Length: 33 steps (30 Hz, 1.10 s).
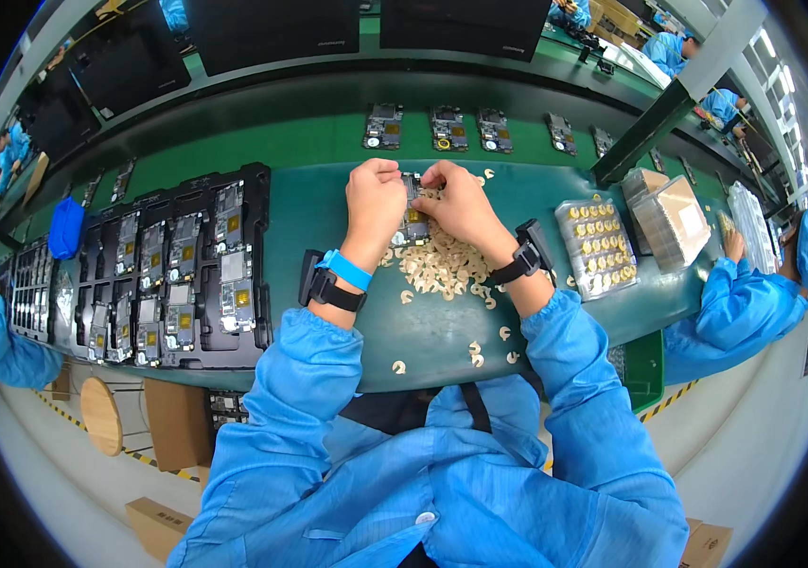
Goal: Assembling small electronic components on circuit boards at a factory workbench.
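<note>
Between my hands a phone-type circuit board (412, 227) lies at the edge of a heap of small cream-coloured notched pieces (442, 265). My left hand (374, 208) is closed along the board's left side, thumb and fingers drawn together near its top. Whatever is in that pinch is too small or hidden to make out. From the other side, my right hand (465, 208) reaches over the board, with thumb and forefinger closed on its right edge. Several loose notched pieces are scattered nearer me on the green mat (319, 180).
Left stands a black tray (205, 341) of circuit boards, with a blue item (66, 228) on it. Further boards (383, 127) line the green strip behind. Right are a clear tray of round gold parts (597, 248), stacked clear trays (671, 222), a post (645, 133) and a co-worker (740, 303).
</note>
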Each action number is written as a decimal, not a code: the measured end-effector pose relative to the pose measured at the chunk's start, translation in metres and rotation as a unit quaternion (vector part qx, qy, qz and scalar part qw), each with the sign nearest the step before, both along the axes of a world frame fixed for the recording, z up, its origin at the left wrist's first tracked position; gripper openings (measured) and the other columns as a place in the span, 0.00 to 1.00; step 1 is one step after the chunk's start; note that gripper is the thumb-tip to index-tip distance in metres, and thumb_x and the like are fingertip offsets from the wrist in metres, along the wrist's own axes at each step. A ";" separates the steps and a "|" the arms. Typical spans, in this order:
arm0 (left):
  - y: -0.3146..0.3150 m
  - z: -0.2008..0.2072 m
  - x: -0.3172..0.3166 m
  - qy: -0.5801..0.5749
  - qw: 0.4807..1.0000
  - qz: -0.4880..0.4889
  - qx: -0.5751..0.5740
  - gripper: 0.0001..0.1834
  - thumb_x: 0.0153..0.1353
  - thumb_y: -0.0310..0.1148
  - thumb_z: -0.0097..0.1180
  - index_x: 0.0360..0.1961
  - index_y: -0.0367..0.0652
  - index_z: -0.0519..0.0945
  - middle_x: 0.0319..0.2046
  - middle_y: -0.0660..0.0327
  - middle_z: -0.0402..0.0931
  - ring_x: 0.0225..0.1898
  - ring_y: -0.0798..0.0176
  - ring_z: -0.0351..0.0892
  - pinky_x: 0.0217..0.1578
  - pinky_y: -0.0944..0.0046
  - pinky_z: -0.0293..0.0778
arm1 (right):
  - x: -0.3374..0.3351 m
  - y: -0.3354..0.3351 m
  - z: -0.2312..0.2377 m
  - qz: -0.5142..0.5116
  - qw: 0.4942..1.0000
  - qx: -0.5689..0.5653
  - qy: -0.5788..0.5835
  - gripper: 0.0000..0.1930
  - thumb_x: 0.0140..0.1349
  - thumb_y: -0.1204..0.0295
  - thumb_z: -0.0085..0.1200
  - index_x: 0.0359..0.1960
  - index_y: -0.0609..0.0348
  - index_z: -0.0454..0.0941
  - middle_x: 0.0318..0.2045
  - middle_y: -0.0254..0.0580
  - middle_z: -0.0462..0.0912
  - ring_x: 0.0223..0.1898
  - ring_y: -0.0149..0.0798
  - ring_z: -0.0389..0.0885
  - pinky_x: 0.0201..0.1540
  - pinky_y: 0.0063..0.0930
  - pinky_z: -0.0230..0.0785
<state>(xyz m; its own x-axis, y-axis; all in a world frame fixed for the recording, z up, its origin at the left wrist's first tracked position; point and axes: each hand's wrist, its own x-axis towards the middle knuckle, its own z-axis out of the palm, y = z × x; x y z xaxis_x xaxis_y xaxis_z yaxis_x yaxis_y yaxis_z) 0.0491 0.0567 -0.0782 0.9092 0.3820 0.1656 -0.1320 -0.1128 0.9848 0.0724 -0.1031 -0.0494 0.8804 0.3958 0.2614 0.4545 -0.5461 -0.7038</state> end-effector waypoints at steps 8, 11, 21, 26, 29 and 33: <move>0.024 0.005 -0.008 -0.018 0.993 0.034 0.110 0.13 0.61 0.21 0.56 0.46 0.29 0.85 0.39 0.52 0.87 0.41 0.61 0.85 0.46 0.63 0.79 | 0.001 0.015 -0.003 -0.006 0.973 -0.180 -0.147 0.29 0.46 0.50 0.74 0.37 0.67 0.87 0.39 0.61 0.84 0.51 0.59 0.80 0.56 0.48 0.75; 0.054 -0.012 -0.002 -0.006 0.992 0.017 0.121 0.16 0.61 0.21 0.56 0.51 0.27 0.81 0.45 0.51 0.84 0.46 0.59 0.83 0.52 0.61 0.76 | 0.009 0.037 0.003 -0.015 0.986 -0.163 -0.017 0.32 0.38 0.56 0.81 0.42 0.68 0.87 0.52 0.66 0.78 0.56 0.63 0.77 0.58 0.46 0.75; 0.020 0.025 -0.016 -0.056 0.994 -0.045 -0.079 0.22 0.76 0.42 0.53 0.54 0.31 0.81 0.47 0.56 0.84 0.47 0.65 0.81 0.51 0.67 0.73 | -0.007 -0.016 0.045 0.130 0.944 0.274 0.133 0.15 0.51 0.81 0.72 0.35 0.62 0.76 0.34 0.39 0.83 0.38 0.28 0.83 0.41 0.24 0.77; -0.012 0.064 -0.041 -0.048 0.909 -0.315 -0.270 0.21 0.78 0.45 0.50 0.53 0.36 0.79 0.43 0.60 0.85 0.45 0.68 0.84 0.46 0.63 0.82 | -0.021 -0.050 0.057 0.108 0.852 0.506 0.079 0.16 0.59 0.83 0.68 0.40 0.57 0.72 0.35 0.30 0.80 0.41 0.24 0.83 0.44 0.19 0.78; -0.020 0.068 -0.049 -0.045 0.928 -0.339 -0.149 0.12 0.75 0.32 0.54 0.50 0.33 0.78 0.43 0.58 0.85 0.42 0.67 0.84 0.46 0.62 0.84 | -0.017 -0.054 0.059 0.090 0.855 0.509 0.048 0.15 0.61 0.83 0.67 0.41 0.58 0.72 0.36 0.29 0.81 0.41 0.22 0.83 0.44 0.18 0.78; -0.016 0.048 -0.039 -0.065 0.939 -0.323 -0.095 0.09 0.72 0.20 0.53 0.51 0.31 0.77 0.43 0.59 0.84 0.43 0.69 0.84 0.48 0.62 0.86 | -0.024 -0.061 0.071 0.121 0.860 0.490 0.075 0.17 0.62 0.80 0.67 0.48 0.59 0.71 0.37 0.33 0.82 0.40 0.24 0.82 0.43 0.20 0.77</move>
